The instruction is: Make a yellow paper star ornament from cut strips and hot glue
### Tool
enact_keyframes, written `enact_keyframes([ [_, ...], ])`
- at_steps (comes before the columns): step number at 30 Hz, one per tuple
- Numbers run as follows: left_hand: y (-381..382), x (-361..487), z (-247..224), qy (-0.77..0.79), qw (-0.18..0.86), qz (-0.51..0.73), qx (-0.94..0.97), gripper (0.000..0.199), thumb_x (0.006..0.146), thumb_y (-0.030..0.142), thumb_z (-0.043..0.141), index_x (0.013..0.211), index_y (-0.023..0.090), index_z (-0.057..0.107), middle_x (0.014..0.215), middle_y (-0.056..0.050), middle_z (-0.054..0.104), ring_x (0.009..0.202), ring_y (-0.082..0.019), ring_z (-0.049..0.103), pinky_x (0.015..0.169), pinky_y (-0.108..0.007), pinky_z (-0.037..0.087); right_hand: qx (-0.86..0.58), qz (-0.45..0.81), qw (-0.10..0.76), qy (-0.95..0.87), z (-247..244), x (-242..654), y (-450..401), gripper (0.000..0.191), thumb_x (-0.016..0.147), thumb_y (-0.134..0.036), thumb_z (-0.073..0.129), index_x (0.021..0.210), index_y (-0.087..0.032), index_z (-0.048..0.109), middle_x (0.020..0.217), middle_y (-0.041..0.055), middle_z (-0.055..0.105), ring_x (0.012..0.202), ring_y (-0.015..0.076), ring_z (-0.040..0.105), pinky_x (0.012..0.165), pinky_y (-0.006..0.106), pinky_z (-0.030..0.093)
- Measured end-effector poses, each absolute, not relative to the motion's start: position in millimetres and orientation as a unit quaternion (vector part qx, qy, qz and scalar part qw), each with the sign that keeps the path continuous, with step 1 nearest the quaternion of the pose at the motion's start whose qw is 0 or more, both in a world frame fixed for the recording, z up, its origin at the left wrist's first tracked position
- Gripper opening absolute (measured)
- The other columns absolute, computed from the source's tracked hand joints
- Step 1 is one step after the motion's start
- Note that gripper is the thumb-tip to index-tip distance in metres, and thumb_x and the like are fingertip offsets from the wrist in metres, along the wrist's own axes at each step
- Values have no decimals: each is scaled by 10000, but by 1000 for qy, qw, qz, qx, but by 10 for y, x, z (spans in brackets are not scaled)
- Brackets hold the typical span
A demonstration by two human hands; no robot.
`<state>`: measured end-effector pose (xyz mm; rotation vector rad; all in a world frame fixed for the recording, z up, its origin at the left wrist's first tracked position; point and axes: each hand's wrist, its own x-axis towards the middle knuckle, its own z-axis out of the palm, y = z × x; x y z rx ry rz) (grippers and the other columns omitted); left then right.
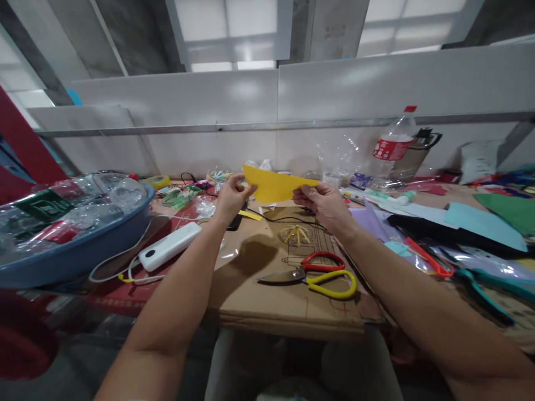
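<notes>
A yellow sheet (273,185), thin and slightly bowed, is stretched between my two hands above the far part of a cardboard box (251,301). My left hand (234,195) pinches its left end, and the fingers of my right hand (324,203) are closed on its right end. Below on the cardboard lie scissors (309,274) with one red and one yellow handle loop, blades pointing left. Behind them sits a clear plastic piece with yellow strips fanned out (297,235). A narrow yellow strip (251,215) lies by my left wrist.
A blue basin (83,248) of plastic bottles stands at left, beside a white power bank (170,247) with a cable. At right are teal-handled pliers (472,295), coloured sheets and a red-capped bottle (393,145). A white wall panel (209,150) runs behind.
</notes>
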<state>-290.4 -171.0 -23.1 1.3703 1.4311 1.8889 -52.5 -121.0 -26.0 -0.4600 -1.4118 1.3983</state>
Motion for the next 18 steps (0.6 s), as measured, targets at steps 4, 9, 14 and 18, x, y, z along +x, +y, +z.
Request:
enact_keyframes([
  [4,-1826,-2798,-189,432,311,623,574,427,710,327,797,1094,196,665,628,12,638,443,-83,528,442,-198,385,-180,564,519,-617,-336,-492,-1141,389,649,-498,856,861,-194,739,783,4,729,745,130,688,803,298,606],
  [9,-1873,-2781,-183,412,327,650,549,435,651,290,844,1025,200,641,760,-31,724,523,-123,651,464,-194,431,-192,584,521,-593,-366,-447,-1087,397,610,-444,893,871,-182,747,827,2,734,763,116,692,795,253,606],
  [14,-1823,-2827,-231,412,324,670,526,348,689,395,829,827,176,596,659,-23,701,432,-108,604,399,-180,381,-211,609,527,-553,-393,-427,-1039,391,605,-441,899,823,-181,703,756,2,714,724,125,691,794,282,614],
  [18,-1764,-2856,-266,424,331,679,500,358,682,378,840,790,170,569,685,-35,710,524,-129,663,449,-178,440,-205,617,530,-545,-416,-433,-1032,354,653,-435,870,836,-192,688,780,10,718,739,136,699,819,314,613],
])
